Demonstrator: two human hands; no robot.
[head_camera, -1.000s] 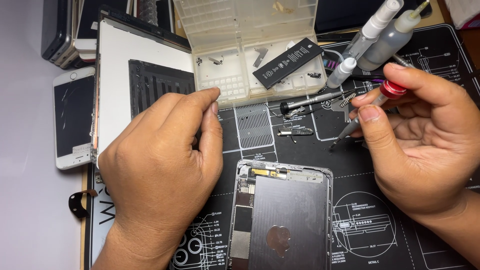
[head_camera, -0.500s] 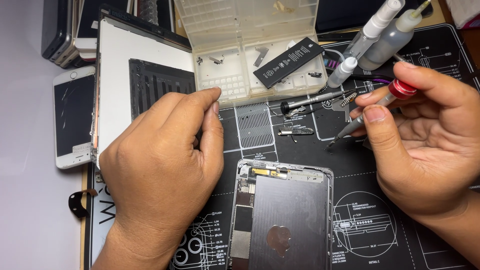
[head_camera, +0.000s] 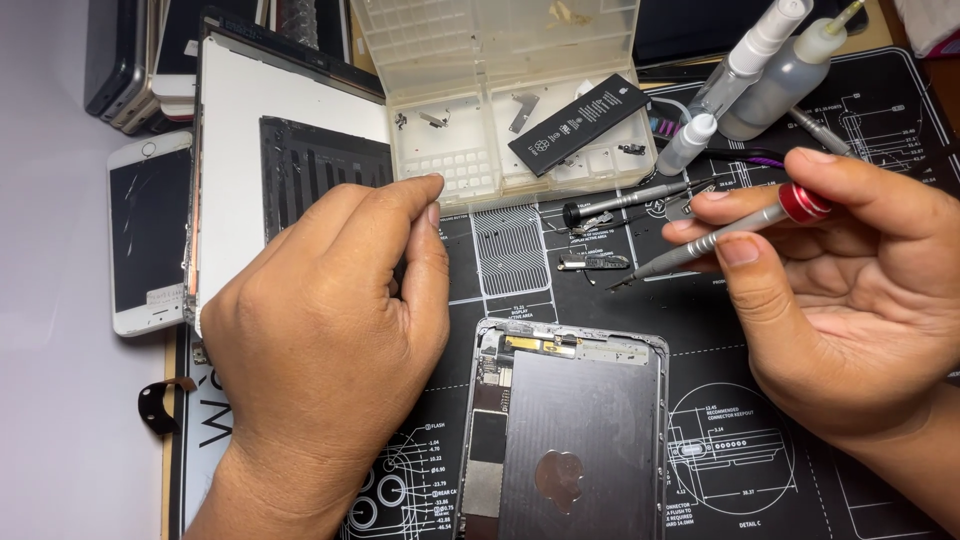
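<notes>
The right hand is pinching a slim grey screwdriver with a red cap, its tip angling down toward the black repair mat. The left hand is resting knuckles up, fingertips pressed together near a clear parts tray; whether it is holding anything cannot be told. An opened tablet is lying between both hands.

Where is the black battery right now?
In the head view, the black battery lies slantwise in the clear plastic parts box at the top middle, above the opened tablet and left of the two small bottles.
</notes>
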